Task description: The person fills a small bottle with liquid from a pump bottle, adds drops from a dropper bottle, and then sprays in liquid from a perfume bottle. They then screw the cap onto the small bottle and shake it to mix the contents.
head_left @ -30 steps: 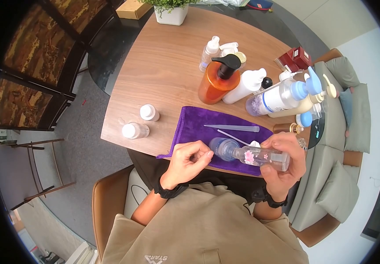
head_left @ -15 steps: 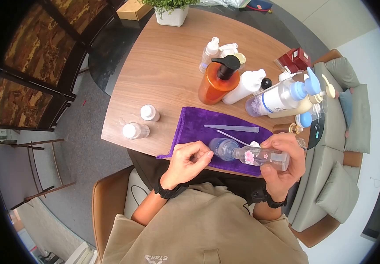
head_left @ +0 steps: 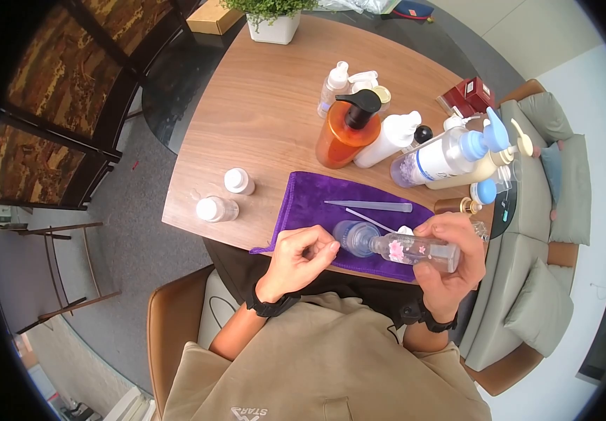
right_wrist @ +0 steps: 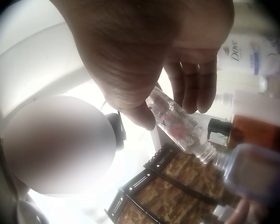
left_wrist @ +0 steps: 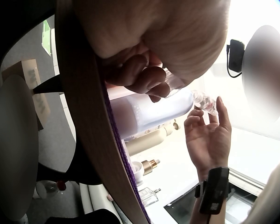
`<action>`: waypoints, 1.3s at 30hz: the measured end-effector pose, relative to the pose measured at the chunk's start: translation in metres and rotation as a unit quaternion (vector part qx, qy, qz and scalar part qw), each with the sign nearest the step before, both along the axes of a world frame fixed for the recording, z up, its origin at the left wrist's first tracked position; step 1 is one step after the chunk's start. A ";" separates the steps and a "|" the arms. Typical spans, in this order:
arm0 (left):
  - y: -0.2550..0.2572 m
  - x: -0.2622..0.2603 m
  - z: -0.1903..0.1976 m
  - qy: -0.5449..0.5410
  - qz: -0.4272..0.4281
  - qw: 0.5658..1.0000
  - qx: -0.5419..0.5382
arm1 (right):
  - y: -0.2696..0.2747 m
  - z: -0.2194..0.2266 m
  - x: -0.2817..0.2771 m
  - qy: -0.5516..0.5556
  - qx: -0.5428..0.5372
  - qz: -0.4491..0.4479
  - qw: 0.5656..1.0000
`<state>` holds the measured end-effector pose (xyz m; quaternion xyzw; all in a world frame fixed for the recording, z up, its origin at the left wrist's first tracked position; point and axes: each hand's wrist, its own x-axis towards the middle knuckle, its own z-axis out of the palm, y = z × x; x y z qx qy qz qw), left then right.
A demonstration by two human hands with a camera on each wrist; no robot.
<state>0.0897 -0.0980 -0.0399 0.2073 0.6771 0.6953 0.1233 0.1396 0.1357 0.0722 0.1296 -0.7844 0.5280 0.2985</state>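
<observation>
My right hand (head_left: 455, 256) grips a small clear bottle with pink flowers (head_left: 415, 251), thumb on one side and fingers on the other. Tipped over, its mouth meets the neck of an uncapped clear bluish bottle (head_left: 353, 237) standing on a purple cloth (head_left: 304, 200). My left hand (head_left: 296, 259) is close beside that bluish bottle, with thumb and forefinger tips together. In the left wrist view, a small clear plastic piece (left_wrist: 173, 82) shows between its curled fingers; most of it is hidden. The right wrist view shows the two bottle mouths (right_wrist: 213, 159) lined up.
A pipette-like clear tube (head_left: 370, 205) and a thin white straw (head_left: 372, 219) lie on the cloth. Two small white-capped bottles (head_left: 227, 196) stand left. Beyond are an orange pump bottle (head_left: 345, 137), a white bottle (head_left: 385, 144) and a blue-topped pump bottle (head_left: 436, 158).
Almost nothing differs. The flowered bottle and both hands hold their places; the head view has shifted very slightly.
</observation>
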 end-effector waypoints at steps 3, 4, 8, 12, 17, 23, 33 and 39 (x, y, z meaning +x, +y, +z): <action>0.001 0.000 0.000 0.000 0.001 1.000 0.001 | 0.000 0.001 0.001 0.001 -0.004 -0.002 1.000; 0.001 0.000 0.001 -0.002 0.002 1.000 0.001 | 0.000 0.001 0.001 0.002 -0.004 -0.002 1.000; 0.000 0.000 0.000 0.002 0.001 1.000 0.001 | 0.001 0.000 0.001 0.001 -0.004 0.001 1.000; -0.002 0.000 -0.001 0.003 -0.014 1.000 -0.013 | -0.001 0.001 0.001 -0.006 -0.017 -0.001 1.000; 0.000 0.000 0.000 0.005 0.002 1.000 0.002 | 0.001 0.000 0.003 -0.010 -0.016 0.004 1.000; -0.002 0.000 0.000 0.001 -0.012 1.000 -0.014 | 0.001 -0.001 0.004 -0.019 -0.032 0.009 0.999; -0.002 0.000 0.001 0.008 -0.011 1.000 -0.013 | 0.002 -0.004 0.003 -0.027 -0.023 0.004 0.999; -0.002 0.000 0.001 0.011 -0.011 1.000 -0.015 | 0.003 -0.004 0.003 -0.021 -0.024 0.011 0.999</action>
